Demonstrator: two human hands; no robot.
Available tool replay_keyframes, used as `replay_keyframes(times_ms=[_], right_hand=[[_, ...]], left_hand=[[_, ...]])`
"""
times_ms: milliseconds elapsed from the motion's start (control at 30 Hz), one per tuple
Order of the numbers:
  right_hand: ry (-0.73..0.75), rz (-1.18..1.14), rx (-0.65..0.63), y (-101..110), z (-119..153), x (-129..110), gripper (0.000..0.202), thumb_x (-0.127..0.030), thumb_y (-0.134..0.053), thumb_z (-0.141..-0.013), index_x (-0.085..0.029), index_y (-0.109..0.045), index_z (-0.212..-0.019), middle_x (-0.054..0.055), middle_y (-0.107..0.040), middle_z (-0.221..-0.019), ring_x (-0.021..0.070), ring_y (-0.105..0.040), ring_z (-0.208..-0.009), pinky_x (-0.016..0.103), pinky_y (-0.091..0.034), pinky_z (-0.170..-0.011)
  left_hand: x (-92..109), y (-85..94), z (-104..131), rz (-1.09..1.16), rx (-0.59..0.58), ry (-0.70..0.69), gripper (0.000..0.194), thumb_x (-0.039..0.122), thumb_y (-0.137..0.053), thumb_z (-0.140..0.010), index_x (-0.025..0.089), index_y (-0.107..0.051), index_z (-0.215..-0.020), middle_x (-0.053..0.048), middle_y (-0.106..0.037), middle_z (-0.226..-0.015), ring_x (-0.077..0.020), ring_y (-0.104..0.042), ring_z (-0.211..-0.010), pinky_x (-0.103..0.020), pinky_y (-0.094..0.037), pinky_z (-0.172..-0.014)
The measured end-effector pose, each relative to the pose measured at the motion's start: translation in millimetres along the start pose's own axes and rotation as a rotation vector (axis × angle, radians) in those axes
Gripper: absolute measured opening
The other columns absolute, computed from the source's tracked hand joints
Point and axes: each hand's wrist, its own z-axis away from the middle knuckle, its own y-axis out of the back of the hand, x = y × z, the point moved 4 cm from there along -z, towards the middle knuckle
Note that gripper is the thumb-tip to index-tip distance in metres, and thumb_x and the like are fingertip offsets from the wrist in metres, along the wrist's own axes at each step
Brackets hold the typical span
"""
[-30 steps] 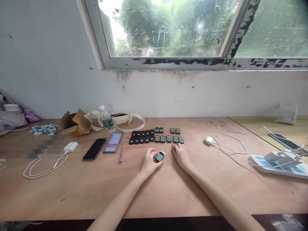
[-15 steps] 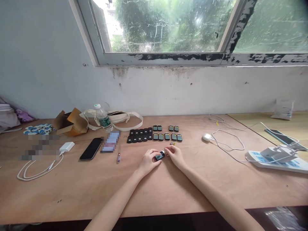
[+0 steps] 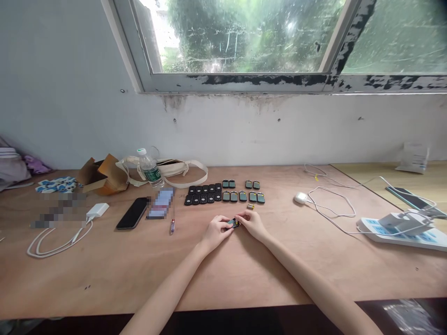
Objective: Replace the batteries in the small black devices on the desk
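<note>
Between my hands, just above or on the table, is a small dark device (image 3: 233, 223) with a grey-green panel and a bit of yellow at its right end. My left hand (image 3: 215, 231) is closed on its left side, thumb in front and fingers behind. At the yellow end my right hand (image 3: 254, 224) is pinched against it; its fingertips hide what exactly they grip. A small yellow-and-silver piece (image 3: 250, 206) lies just behind my right hand. Further back, similar panelled devices (image 3: 243, 197) lie in two rows, beside rows of black covers (image 3: 203, 195).
To the left are a thin screwdriver-like tool (image 3: 172, 227), a black phone (image 3: 132, 214), a lit screen (image 3: 160, 204), a white charger (image 3: 98, 211), a water bottle (image 3: 152, 172) and an open cardboard box (image 3: 104, 177). A white power strip (image 3: 394, 235) with cables stands right.
My right hand has shifted slightly left, its fingers coming further over the device's yellow end. The device lies a little flatter between my hands. The view has tilted slightly.
</note>
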Motion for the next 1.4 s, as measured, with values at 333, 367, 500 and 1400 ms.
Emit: replay_keyframes(times_ms=[333,367,500,1400], right_hand=[[0.001,-0.003,-0.036,0,-2,-2,0.029,-0.041,-0.06,-0.076,-0.014,-0.071,-0.074,0.008,-0.071,-0.072,0.018,-0.061,-0.063,0.027,-0.045,-0.057],[0.0,-0.007,-0.038,0,-2,-2,0.03,-0.041,-0.06,-0.076,-0.013,-0.071,-0.074,0.008,-0.071,-0.072,0.0179,-0.061,-0.063,0.027,-0.045,-0.056],[0.018,0.027,-0.037,0,-4,-1,0.028,-0.039,-0.06,-0.077,-0.014,-0.07,-0.074,0.006,-0.069,-0.071,0.0166,-0.059,-0.064,0.026,-0.044,-0.057],[0.349,0.445,-0.206,4,37,-15,0.079,-0.041,-0.067,-0.075,-0.027,-0.026,-0.142,0.01,-0.05,-0.123,0.0284,-0.042,-0.115,0.048,-0.04,-0.097]], left_hand=[[-1,-0.3,0,-0.04,-0.025,-0.004,0.011,0.023,-0.066,-0.076,0.025,-0.076,-0.081,-0.007,-0.067,-0.095,-0.0222,-0.061,-0.092,-0.034,-0.05,-0.082],[-1,-0.2,0,-0.042,-0.023,-0.007,0.011,0.022,-0.066,-0.076,0.025,-0.076,-0.081,-0.007,-0.067,-0.094,-0.0222,-0.061,-0.092,-0.034,-0.05,-0.083],[0,-1.0,-1,-0.054,-0.027,-0.009,0.011,0.021,-0.066,-0.077,0.023,-0.075,-0.081,-0.007,-0.068,-0.094,-0.0215,-0.062,-0.092,-0.033,-0.05,-0.083],[-1,0.5,0,0.071,-0.039,0.07,0.046,0.048,-0.068,-0.074,0.021,-0.064,-0.111,-0.008,-0.068,-0.095,-0.0224,-0.061,-0.088,-0.032,-0.049,-0.079]])
